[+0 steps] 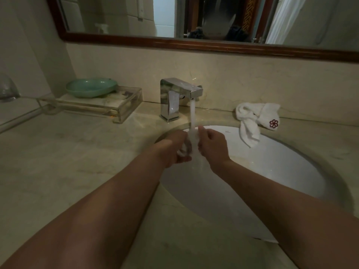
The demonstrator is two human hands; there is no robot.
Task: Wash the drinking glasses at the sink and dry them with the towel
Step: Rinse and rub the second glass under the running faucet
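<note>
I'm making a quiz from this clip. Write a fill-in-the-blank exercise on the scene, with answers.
1. The left hand and right hand hold the glass under running ____.
2. The white towel bears a red ____ emblem.
3. The green dish sits on a clear tray to the ____ of the faucet.
Missing words: water; flower; left.

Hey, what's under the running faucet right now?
A clear drinking glass, held by the left hand and right hand over the sink basin, catching the stream. The hands and water hide most of it, including its inside.
</note>
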